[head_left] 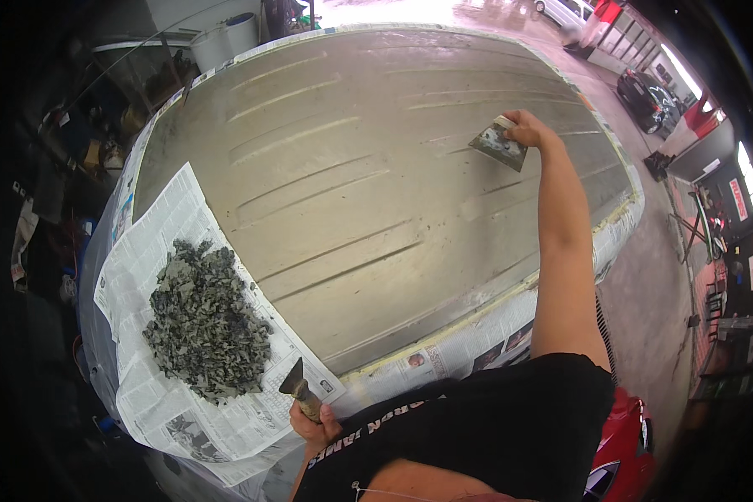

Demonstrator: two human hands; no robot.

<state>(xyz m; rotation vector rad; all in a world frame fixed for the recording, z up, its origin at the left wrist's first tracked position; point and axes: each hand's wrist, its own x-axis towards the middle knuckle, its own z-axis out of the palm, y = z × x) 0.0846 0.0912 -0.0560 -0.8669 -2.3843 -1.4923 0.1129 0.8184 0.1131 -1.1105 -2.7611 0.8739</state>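
Note:
Stretched out over a ribbed, beige-grey vehicle roof [351, 209], my right hand [525, 130] grips a wide flat scraper [499, 151]. The scraper's smeared grey blade points down and left, at or just above the roof; I cannot tell whether it touches. Low in the view, close to my body, my left hand [318, 427] is closed round the handle of a putty knife [306, 400], its dark blade tilted up and left. Beside that blade, a heap of dark grey-green flakes [205, 326] rests on a spread newspaper sheet [180, 213] at the roof's near left corner.
Newspaper and masking tape [443, 351] line the roof's edges. A white bucket [226, 42] stands beyond the far left corner. On the right are a dark car [647, 100], a folding stand [696, 226] and, low down, a red car [623, 439]. Shelves with clutter fill the left side.

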